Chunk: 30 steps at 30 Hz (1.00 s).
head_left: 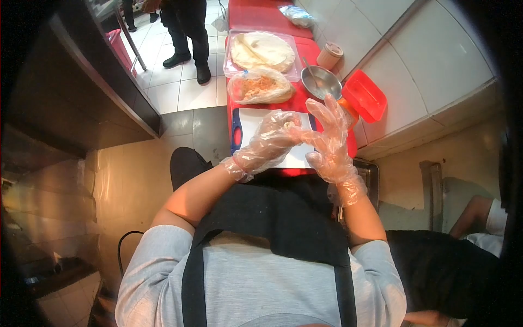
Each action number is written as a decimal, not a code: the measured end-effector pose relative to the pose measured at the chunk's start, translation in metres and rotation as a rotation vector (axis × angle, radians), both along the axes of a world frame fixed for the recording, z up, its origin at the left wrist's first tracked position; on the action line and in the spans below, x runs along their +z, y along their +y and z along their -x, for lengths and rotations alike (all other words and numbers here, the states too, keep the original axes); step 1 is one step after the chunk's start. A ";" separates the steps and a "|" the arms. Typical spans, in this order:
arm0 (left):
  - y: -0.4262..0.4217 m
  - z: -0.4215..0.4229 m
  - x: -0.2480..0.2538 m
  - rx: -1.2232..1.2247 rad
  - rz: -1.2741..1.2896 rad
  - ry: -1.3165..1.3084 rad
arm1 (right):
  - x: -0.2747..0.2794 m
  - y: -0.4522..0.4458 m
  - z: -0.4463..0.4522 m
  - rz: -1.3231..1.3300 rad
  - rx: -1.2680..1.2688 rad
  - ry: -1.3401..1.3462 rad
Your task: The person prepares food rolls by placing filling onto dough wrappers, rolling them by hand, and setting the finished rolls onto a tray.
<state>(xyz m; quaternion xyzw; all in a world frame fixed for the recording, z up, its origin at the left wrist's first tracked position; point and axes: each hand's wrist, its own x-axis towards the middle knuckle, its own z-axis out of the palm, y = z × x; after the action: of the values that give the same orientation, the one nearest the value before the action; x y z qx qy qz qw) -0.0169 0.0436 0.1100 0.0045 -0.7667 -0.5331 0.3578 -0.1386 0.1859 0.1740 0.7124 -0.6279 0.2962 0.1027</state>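
Both my hands wear clear plastic gloves and meet above a white cutting board (248, 120) with blue ends. My left hand (269, 137) is curled, with a small pale bit showing at its fingers; what it holds is mostly hidden. Close beside it, my right hand (332, 143) has its fingers stretched out and apart, one fingertip near the left hand. Just beyond the board lies a plastic bag (261, 87) of orange shredded filling. Behind that, thin round pale wrappers (262, 52) lie stacked in a clear plastic tray (296, 71).
A metal bowl (321, 82) with a utensil, a red plastic container (366, 95) and a lidded jar (329, 55) stand along the tiled wall at right. A plastic packet (297, 16) lies at the far end. One person (185, 32) stands ahead; another person's arm (471, 215) is at right.
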 end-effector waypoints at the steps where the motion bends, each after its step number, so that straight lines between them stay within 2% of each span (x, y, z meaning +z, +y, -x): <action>1: 0.001 -0.001 0.000 -0.057 -0.115 -0.085 | 0.003 -0.001 0.001 0.010 0.004 0.023; 3: 0.002 0.001 0.001 -0.071 -0.046 -0.106 | 0.005 -0.004 0.001 0.023 0.017 0.073; 5: 0.002 0.002 0.007 -0.019 0.175 0.016 | 0.009 -0.008 0.000 0.035 0.032 0.144; 7: 0.003 0.000 0.021 0.100 0.545 0.283 | 0.017 -0.013 -0.001 0.042 0.049 0.236; 9: 0.001 0.002 0.010 -0.087 0.397 0.038 | 0.026 -0.020 0.016 -0.115 0.165 0.159; 10: 0.000 -0.001 0.025 -0.271 0.164 -0.151 | 0.032 -0.024 0.022 -0.193 0.223 0.120; 11: -0.001 -0.004 0.040 -0.404 -0.125 -0.351 | 0.044 -0.026 0.023 -0.276 0.215 -0.120; 12: -0.002 -0.008 0.055 -0.452 -0.381 -0.541 | 0.044 -0.025 0.024 -0.310 0.161 -0.573; 14: -0.008 -0.007 0.061 -0.533 -0.456 -0.558 | 0.053 -0.018 0.028 -0.156 0.271 -0.718; 18: -0.010 -0.009 0.071 -0.667 -0.610 -0.581 | 0.064 -0.015 0.028 -0.189 0.255 -0.010; 19: -0.018 0.001 0.067 -0.691 -0.427 -0.735 | 0.064 -0.016 0.021 -0.195 0.257 0.155; 20: -0.018 0.006 0.050 -0.633 -0.095 -0.568 | 0.063 -0.016 0.016 -0.203 0.259 0.320; 21: -0.018 0.010 0.028 -0.560 0.228 -0.393 | 0.062 -0.016 0.011 -0.194 0.243 0.374; 23: -0.020 0.012 0.024 -0.550 0.283 -0.277 | 0.062 -0.016 0.014 -0.174 0.155 0.330; 25: -0.021 0.007 0.055 -0.684 -0.248 -0.405 | 0.059 -0.008 0.020 -0.139 0.072 -0.022; 26: -0.022 0.006 0.069 -0.743 -0.519 -0.463 | 0.051 0.003 0.026 -0.115 0.033 -0.348; 27: -0.019 0.007 0.078 -0.501 -0.410 -0.491 | 0.029 0.009 0.033 -0.112 0.042 -0.657; 28: -0.017 0.005 0.096 -0.440 -0.404 -0.510 | 0.007 0.016 0.039 -0.065 0.051 -0.972; 29: -0.014 0.001 0.110 -0.393 -0.406 -0.520 | -0.045 0.017 0.051 -0.035 0.112 -1.271; 30: -0.011 -0.003 0.118 -0.345 -0.405 -0.531 | -0.059 0.017 0.048 -0.019 0.100 -1.321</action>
<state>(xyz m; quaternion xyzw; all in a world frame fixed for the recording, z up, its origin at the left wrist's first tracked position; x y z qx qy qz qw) -0.0141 0.0325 0.2279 0.0841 -0.7015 -0.7064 0.0433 -0.1869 0.2029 0.1153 0.4101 -0.5275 0.6696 -0.3243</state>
